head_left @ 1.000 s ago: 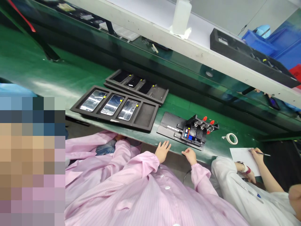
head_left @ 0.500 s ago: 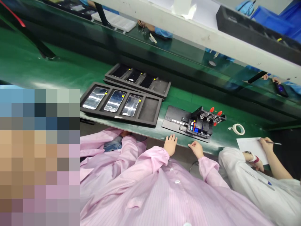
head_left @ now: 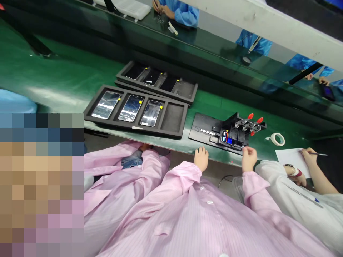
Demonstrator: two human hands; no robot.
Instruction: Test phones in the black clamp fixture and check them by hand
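My left hand (head_left: 201,159) rests at the front edge of the green bench, fingers stretched forward and holding nothing. My right hand (head_left: 249,159) is at the front right corner of a black test fixture (head_left: 203,134), its fingers bent and closed together. What is between those fingers, if anything, is hidden. A phone with a lit, coloured screen (head_left: 226,136) lies in the fixture. Toggle clamps with red handles (head_left: 250,116) stand at the fixture's back right.
Left of the fixture, a black foam tray (head_left: 173,119) holds several phones or screens with yellow tabs. Another such tray (head_left: 189,89) stands behind it. Right are a tape roll (head_left: 278,139) and paper (head_left: 288,157), where a co-worker's hand (head_left: 309,157) holds a pen.
My right hand has moved right, from in front of the fixture to its front right corner, and its fingers have curled. My left hand stays at the bench edge. The view has shifted slightly.
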